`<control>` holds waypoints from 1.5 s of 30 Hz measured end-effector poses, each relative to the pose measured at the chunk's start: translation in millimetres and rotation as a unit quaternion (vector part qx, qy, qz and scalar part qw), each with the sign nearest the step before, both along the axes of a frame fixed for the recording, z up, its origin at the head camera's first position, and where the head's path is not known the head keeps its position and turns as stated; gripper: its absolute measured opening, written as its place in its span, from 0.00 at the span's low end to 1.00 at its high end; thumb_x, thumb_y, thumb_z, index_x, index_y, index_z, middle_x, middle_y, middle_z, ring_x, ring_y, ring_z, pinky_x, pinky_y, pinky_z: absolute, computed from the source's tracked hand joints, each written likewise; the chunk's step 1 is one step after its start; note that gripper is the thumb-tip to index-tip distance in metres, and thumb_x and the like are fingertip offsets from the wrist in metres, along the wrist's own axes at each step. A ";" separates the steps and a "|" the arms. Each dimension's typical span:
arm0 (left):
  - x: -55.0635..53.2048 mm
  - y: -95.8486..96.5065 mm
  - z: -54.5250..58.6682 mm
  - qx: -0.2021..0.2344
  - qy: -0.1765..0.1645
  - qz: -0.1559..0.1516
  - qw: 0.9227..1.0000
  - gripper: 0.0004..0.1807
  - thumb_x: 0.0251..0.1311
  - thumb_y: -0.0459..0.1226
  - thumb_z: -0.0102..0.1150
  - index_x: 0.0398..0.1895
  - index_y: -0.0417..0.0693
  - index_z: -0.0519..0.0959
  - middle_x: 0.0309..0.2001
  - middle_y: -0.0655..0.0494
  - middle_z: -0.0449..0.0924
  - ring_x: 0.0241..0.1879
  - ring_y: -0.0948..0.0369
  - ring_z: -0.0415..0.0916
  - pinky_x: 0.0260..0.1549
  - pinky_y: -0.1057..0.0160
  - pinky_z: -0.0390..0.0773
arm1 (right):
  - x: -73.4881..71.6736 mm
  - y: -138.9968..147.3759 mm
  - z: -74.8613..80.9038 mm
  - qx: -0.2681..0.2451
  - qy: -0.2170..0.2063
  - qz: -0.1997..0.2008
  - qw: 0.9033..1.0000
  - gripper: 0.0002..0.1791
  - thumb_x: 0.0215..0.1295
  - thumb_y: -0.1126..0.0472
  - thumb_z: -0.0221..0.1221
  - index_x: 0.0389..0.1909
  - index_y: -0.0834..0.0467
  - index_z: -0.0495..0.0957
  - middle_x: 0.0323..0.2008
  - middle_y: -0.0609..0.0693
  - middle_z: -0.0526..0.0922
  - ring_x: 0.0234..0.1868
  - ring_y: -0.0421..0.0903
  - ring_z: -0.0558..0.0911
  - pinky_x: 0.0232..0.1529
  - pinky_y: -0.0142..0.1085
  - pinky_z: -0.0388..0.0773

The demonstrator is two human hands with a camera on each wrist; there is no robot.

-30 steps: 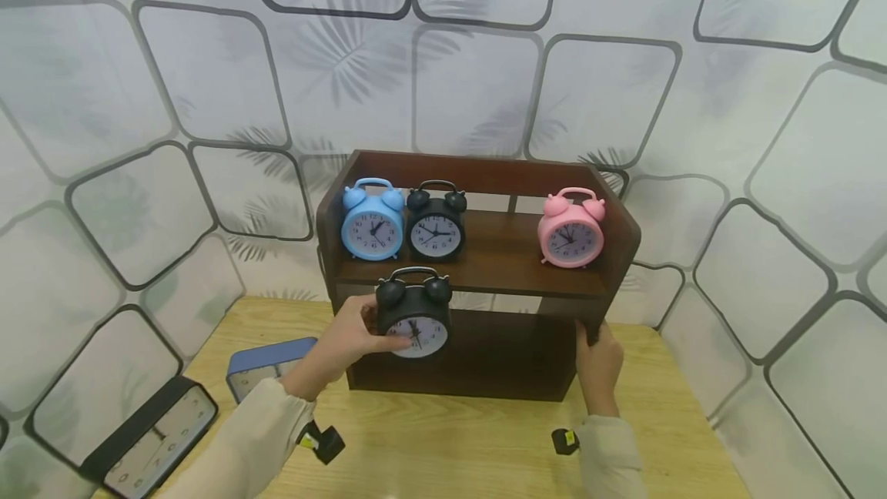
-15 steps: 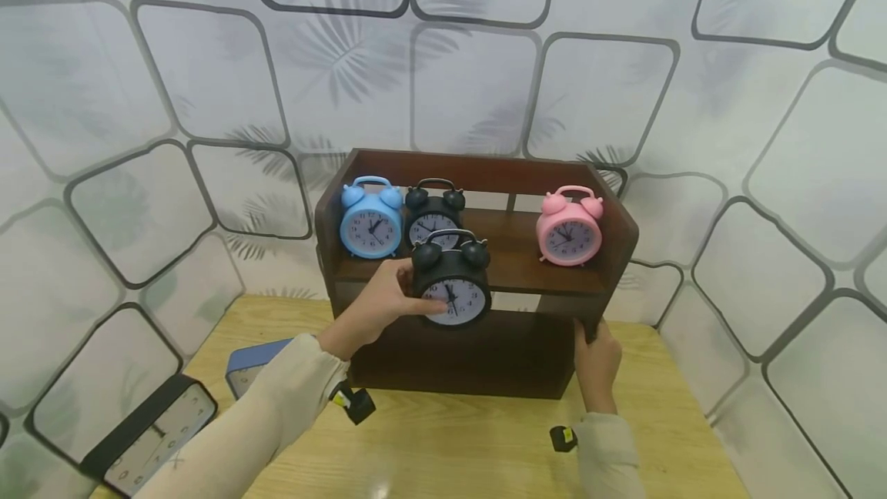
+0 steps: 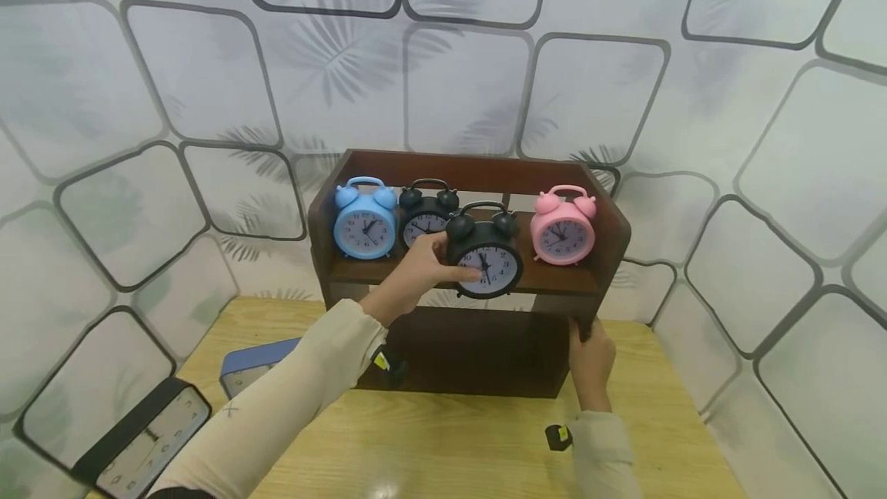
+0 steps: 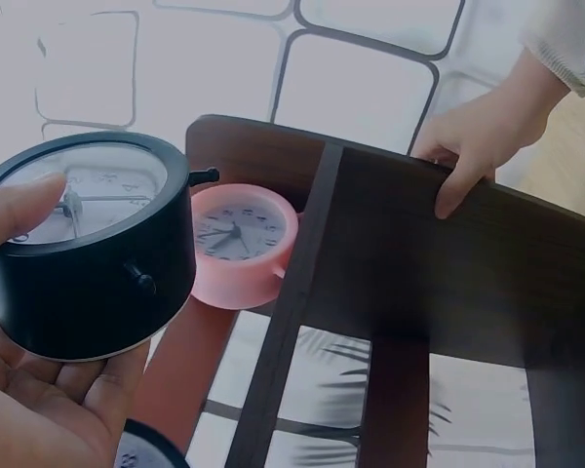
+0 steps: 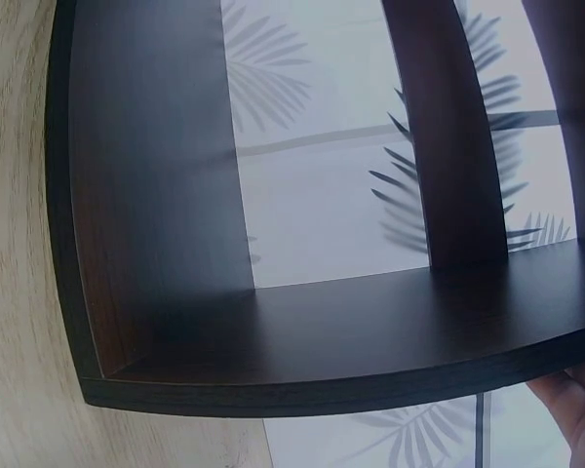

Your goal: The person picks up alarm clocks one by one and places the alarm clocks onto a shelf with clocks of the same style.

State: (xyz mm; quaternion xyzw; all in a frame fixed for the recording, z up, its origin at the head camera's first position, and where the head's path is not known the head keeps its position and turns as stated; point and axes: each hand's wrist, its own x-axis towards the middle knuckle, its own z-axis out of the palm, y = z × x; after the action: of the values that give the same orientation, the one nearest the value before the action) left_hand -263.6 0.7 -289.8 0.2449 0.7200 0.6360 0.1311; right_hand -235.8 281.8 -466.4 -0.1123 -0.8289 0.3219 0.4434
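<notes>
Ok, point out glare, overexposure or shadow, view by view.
Head: glare spot on the pale yellow wooden table; left wrist: the white patterned wall washed out, upper left; right wrist: the dark brown wooden shelf shadowed at its inner corner.

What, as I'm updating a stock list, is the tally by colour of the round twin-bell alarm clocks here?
Black alarm clocks: 2
Blue alarm clock: 1
Pink alarm clock: 1
Total: 4
</notes>
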 end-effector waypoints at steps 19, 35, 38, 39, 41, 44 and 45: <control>-28.8 33.8 -4.9 -0.065 -0.010 0.021 0.998 0.26 0.49 0.37 0.69 0.54 0.47 0.76 0.50 0.49 0.81 0.57 0.54 0.71 0.65 0.45 0.58 | -4.0 0.9 -4.7 0.005 0.003 0.001 1.000 0.12 0.56 0.64 0.63 0.30 0.71 0.76 0.24 0.71 0.80 0.25 0.69 0.79 0.27 0.58 0.70; -39.0 43.3 -10.5 -0.049 -0.018 0.008 0.999 0.29 0.52 0.36 0.66 0.60 0.49 0.71 0.59 0.50 0.75 0.64 0.52 0.65 0.66 0.44 0.56 | -1.8 1.3 -2.2 0.000 0.000 0.004 1.000 0.12 0.57 0.64 0.63 0.30 0.71 0.76 0.24 0.71 0.81 0.25 0.69 0.79 0.28 0.58 0.70; -39.8 43.6 -10.3 -0.049 -0.017 0.002 0.999 0.30 0.53 0.36 0.66 0.61 0.49 0.69 0.60 0.50 0.73 0.65 0.52 0.64 0.66 0.43 0.56 | -1.9 1.3 -2.2 0.000 0.001 0.005 1.000 0.12 0.57 0.64 0.63 0.31 0.71 0.76 0.24 0.71 0.81 0.25 0.68 0.79 0.28 0.58 0.70; -40.1 43.8 -10.1 -0.049 -0.017 0.000 0.999 0.30 0.53 0.36 0.65 0.61 0.49 0.69 0.60 0.50 0.73 0.65 0.52 0.64 0.66 0.43 0.56 | -1.8 1.2 -2.2 0.000 0.002 0.005 1.000 0.12 0.57 0.64 0.63 0.31 0.71 0.76 0.24 0.71 0.81 0.24 0.68 0.79 0.27 0.58 0.70; -40.1 44.4 -9.9 -0.054 -0.016 -0.001 0.998 0.31 0.54 0.36 0.65 0.62 0.50 0.68 0.60 0.50 0.72 0.65 0.51 0.64 0.66 0.43 0.56 | -1.6 1.1 -2.1 -0.001 0.002 0.005 1.000 0.12 0.57 0.64 0.63 0.31 0.71 0.76 0.23 0.71 0.81 0.24 0.68 0.79 0.27 0.57 0.70; -38.8 45.5 -10.0 -0.062 -0.017 0.004 0.998 0.32 0.55 0.37 0.64 0.64 0.50 0.65 0.61 0.49 0.72 0.65 0.51 0.64 0.66 0.43 0.57 | -1.5 1.0 -2.0 0.000 0.000 0.003 1.000 0.12 0.57 0.64 0.63 0.30 0.71 0.76 0.22 0.71 0.80 0.23 0.68 0.79 0.26 0.57 0.70; -38.1 46.0 -10.3 -0.063 -0.017 0.006 0.998 0.33 0.56 0.37 0.64 0.65 0.51 0.64 0.62 0.49 0.71 0.65 0.50 0.64 0.66 0.44 0.57 | -1.5 1.1 -2.1 0.000 -0.001 0.002 1.000 0.12 0.56 0.64 0.63 0.30 0.71 0.76 0.22 0.71 0.80 0.24 0.68 0.79 0.26 0.58 0.70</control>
State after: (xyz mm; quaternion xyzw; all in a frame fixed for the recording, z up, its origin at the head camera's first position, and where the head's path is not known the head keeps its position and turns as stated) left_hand -301.7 46.7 -300.0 0.2205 0.7578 0.5943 0.1546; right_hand -237.2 282.9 -468.5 -0.1110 -0.8295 0.3223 0.4424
